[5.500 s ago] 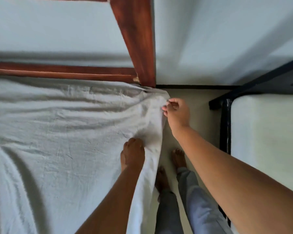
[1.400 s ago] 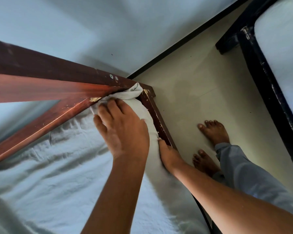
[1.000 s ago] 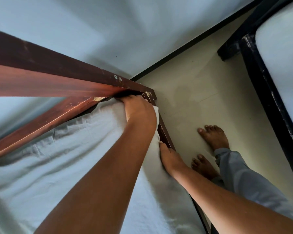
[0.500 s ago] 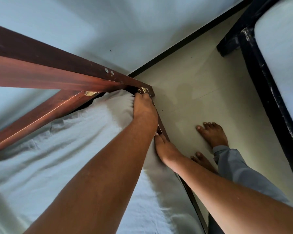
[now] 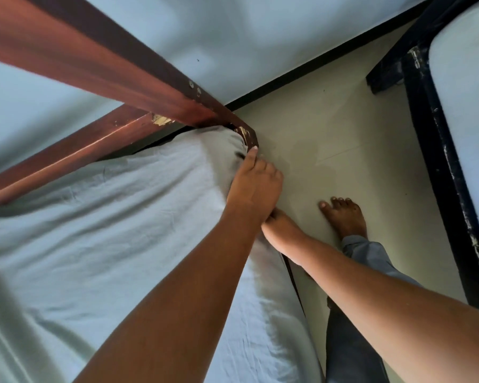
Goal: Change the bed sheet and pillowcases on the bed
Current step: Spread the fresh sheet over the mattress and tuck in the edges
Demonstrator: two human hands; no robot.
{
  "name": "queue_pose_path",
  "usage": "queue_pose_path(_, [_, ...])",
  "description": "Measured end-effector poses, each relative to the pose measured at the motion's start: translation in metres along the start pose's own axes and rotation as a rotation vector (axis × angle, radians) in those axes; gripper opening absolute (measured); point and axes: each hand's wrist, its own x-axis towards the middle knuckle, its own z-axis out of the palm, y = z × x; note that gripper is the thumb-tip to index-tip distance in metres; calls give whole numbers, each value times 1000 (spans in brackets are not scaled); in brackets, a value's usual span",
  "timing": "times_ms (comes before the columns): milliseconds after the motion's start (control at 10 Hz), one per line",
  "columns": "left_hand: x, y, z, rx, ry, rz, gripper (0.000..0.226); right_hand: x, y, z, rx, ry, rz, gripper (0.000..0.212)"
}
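A pale grey bed sheet [image 5: 116,230] covers the mattress and is pulled round its far right corner, under the red-brown wooden bed frame [image 5: 138,78]. My left hand [image 5: 253,185] presses the sheet down over that corner, one finger stretched towards the chipped frame corner [image 5: 246,134]. My right hand [image 5: 284,233] lies against the mattress side just behind it, pushing the sheet into the gap by the side rail. Its fingertips are hidden under my left wrist. No pillow or pillowcase is in view.
A pale green floor strip [image 5: 329,139] runs between this bed and a second bed with a black frame [image 5: 440,161] and white mattress on the right. My bare feet [image 5: 343,217] stand in that strip. A wall with a dark skirting line closes the far end.
The loose sheet corner has been pushed down into the frame corner. My left hand slid from the top of the corner to the mattress's right edge, and my right hand stayed at the side.
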Motion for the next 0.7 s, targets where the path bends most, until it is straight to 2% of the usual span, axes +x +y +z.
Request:
queue_pose_path(100, [-47, 26, 5, -271, 356, -199, 38, -28, -13, -47, 182, 99, 7, 51])
queue_pose_path(200, [-101, 53, 24, -511, 482, -580, 49, -157, -136, -180, 620, 70, -98, 47])
queue_pose_path(300, [-161, 90, 51, -712, 363, -882, 64, -259, -211, -229, 714, 22, -161, 64])
queue_pose_path(400, [-214, 148, 81, -847, 152, -941, 67, -281, -204, -203, 474, -102, -235, 72])
queue_pose_path(500, [-243, 207, 97, -949, 66, -988, 69, -290, -198, -187, 260, -250, -232, 81])
queue_pose_path(600, [-258, 262, 101, -1003, 41, -1003, 75, -298, -190, -174, 111, -339, -244, 83])
queue_pose_path(700, [-268, 309, 99, -1058, 33, -1081, 82, -316, -186, -169, -66, -368, -338, 85])
